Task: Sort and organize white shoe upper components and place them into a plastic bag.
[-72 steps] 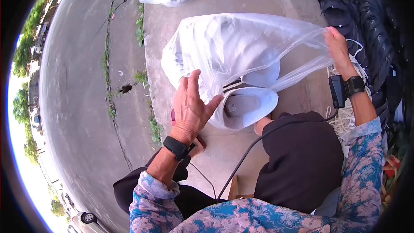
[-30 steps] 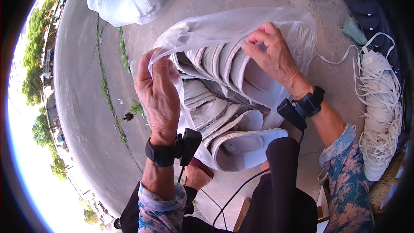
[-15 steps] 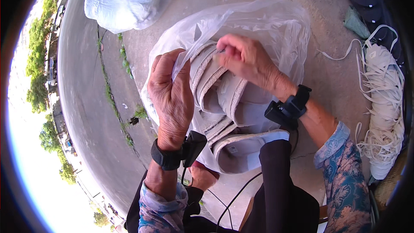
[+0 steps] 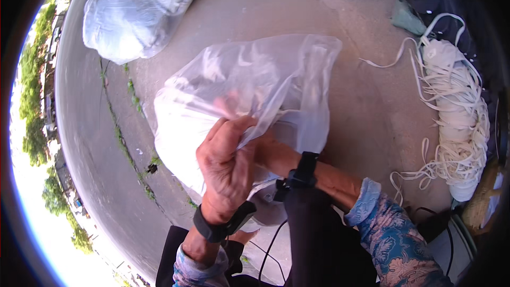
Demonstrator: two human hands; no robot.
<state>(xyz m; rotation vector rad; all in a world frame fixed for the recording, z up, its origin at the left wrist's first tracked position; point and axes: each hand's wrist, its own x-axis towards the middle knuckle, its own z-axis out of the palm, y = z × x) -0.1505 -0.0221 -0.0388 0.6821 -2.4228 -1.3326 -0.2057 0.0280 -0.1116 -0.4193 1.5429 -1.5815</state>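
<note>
At the middle of our view, a little toward eleven o'clock, sits the clear plastic bag [image 4: 249,69], its top rising in a loose, crinkled peak. Our left hand [image 4: 226,162] comes up from seven o'clock, its fingers bent and pinching the bag's edge near the centre. Our right hand [image 4: 267,148] reaches in from four o'clock and crosses behind the left at the bag's mouth, partly covered by it and by the plastic. A blurred pinkish patch shows through the film above the left knuckles, but we cannot tell whether the right fingers are closed on anything. At six o'clock, just below our crossed hands, we see the inside of a pale shoe [image 4: 265,207] at the bag's lower edge.

Each of our wrists wears a black strap. Our dark trouser leg [image 4: 324,234] fills five o'clock, and a black cable [image 4: 270,250] curves beside it toward six.

Between ten and eleven, well apart from the bag, lies a second plastic sack [image 4: 135,16], full and bulging. At three o'clock we have a long bundle of white laces [image 4: 459,111], loose ends trailing over the concrete [image 4: 366,106]. A grey-green scrap [image 4: 407,17] lies near two o'clock.
</note>
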